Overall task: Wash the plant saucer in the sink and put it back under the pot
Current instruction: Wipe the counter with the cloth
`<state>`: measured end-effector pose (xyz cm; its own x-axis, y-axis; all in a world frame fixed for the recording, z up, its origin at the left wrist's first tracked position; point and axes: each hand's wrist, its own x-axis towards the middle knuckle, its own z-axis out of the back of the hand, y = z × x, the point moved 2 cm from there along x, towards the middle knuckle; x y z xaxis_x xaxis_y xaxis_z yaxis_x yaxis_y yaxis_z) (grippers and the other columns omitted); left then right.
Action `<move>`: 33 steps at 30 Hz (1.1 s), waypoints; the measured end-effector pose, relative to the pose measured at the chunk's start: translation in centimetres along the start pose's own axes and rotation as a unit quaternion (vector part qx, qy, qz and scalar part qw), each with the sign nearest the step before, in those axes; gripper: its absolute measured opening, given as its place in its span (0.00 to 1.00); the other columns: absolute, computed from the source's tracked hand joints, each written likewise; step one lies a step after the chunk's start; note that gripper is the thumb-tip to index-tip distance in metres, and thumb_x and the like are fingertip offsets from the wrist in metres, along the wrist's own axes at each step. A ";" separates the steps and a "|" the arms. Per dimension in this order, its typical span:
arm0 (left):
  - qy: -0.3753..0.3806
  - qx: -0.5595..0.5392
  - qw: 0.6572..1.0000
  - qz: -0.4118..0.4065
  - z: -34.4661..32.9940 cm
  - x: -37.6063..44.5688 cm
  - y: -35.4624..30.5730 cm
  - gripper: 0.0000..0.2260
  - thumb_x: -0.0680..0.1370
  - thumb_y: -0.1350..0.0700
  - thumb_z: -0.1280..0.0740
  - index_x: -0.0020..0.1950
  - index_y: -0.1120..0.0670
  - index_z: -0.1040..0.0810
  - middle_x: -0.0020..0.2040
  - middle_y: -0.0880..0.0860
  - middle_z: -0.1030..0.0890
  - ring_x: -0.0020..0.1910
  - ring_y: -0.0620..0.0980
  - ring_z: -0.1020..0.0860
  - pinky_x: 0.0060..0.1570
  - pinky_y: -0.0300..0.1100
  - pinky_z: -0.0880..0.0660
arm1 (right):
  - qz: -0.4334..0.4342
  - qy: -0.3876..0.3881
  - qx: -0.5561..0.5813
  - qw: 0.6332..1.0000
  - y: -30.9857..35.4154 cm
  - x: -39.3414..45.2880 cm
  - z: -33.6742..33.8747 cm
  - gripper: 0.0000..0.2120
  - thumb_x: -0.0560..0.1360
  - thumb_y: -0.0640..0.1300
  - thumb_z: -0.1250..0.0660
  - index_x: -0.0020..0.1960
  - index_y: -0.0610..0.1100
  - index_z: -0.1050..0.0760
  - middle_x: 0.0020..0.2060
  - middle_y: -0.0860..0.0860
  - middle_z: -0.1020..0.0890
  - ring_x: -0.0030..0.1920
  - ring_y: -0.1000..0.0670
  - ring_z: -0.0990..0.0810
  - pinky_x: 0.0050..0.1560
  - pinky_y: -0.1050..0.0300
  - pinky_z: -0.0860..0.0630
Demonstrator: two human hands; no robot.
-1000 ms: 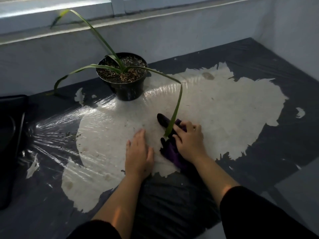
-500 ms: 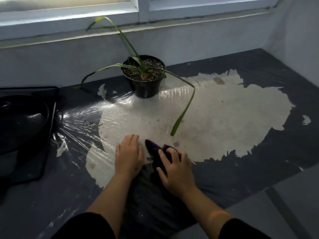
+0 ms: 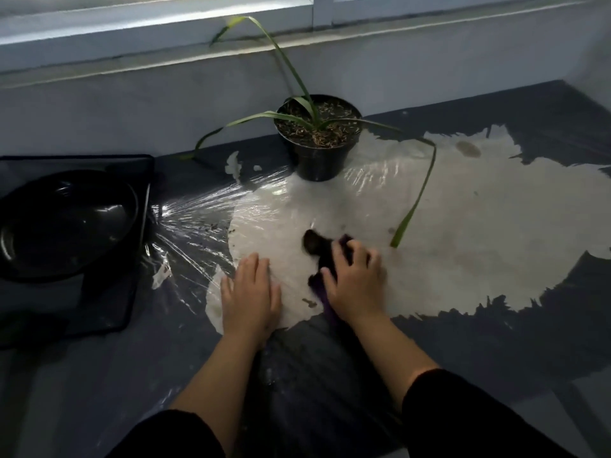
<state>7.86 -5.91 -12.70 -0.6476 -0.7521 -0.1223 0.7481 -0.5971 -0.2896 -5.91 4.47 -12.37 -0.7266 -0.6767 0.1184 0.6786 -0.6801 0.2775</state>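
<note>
A black plant pot [image 3: 317, 160] with long green leaves stands directly on the film-covered surface, with no saucer under it. The round black saucer [image 3: 66, 223] lies at the far left on a black mat [image 3: 132, 259]. My left hand [image 3: 249, 295] rests flat on the pale patch of the surface. Just to its right, my right hand [image 3: 355, 282] grips a dark purple cloth [image 3: 314, 242] and presses it onto the patch; this hand is blurred by motion.
Crinkled clear film [image 3: 198, 219] covers the dark surface and its large pale patch [image 3: 479, 226]. One drooping leaf tip [image 3: 400, 233] hangs close beside my right hand. A wall with a window ledge [image 3: 165, 61] runs behind the pot.
My right hand has slid the cloth away from me over the pale patch, after pulling it nearer. My left hand stays flat. The view turned left, bringing the saucer into sight.
</note>
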 end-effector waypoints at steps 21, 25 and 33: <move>0.037 -0.003 0.999 -0.003 -0.3 0.0 0.5 0.32 0.75 0.39 0.62 0.77 0.49 0.54 0.78 0.47 0.56 0.76 0.45 0.58 0.73 0.52 0.61 | -0.108 -0.008 -0.049 0.993 -1.8 9.0 -0.2 0.23 0.79 0.46 0.44 0.74 0.49 0.41 0.73 0.47 0.38 0.70 0.41 0.40 0.64 0.41 0.38; 0.036 -0.006 0.999 -0.001 -0.3 0.0 0.5 0.29 0.77 0.41 0.60 0.77 0.48 0.53 0.78 0.47 0.56 0.76 0.44 0.58 0.73 0.51 0.62 | -0.098 0.023 -0.023 0.995 2.0 9.0 -1.0 0.23 0.78 0.50 0.45 0.73 0.51 0.41 0.72 0.46 0.38 0.70 0.41 0.40 0.64 0.40 0.39; 0.041 -0.032 0.999 -0.009 0.3 0.0 0.6 0.32 0.74 0.39 0.60 0.77 0.47 0.52 0.78 0.45 0.55 0.76 0.43 0.58 0.72 0.49 0.63 | 0.068 0.040 -0.015 0.997 4.4 7.6 -2.1 0.21 0.78 0.48 0.44 0.70 0.51 0.33 0.68 0.48 0.30 0.67 0.42 0.32 0.58 0.41 0.35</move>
<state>8.35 -6.32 -12.63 -0.6722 -0.7148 -0.1927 0.7274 -0.5893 -0.3516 -8.28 -4.26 -12.28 -0.6168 -0.7835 0.0760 0.7746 -0.5870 0.2354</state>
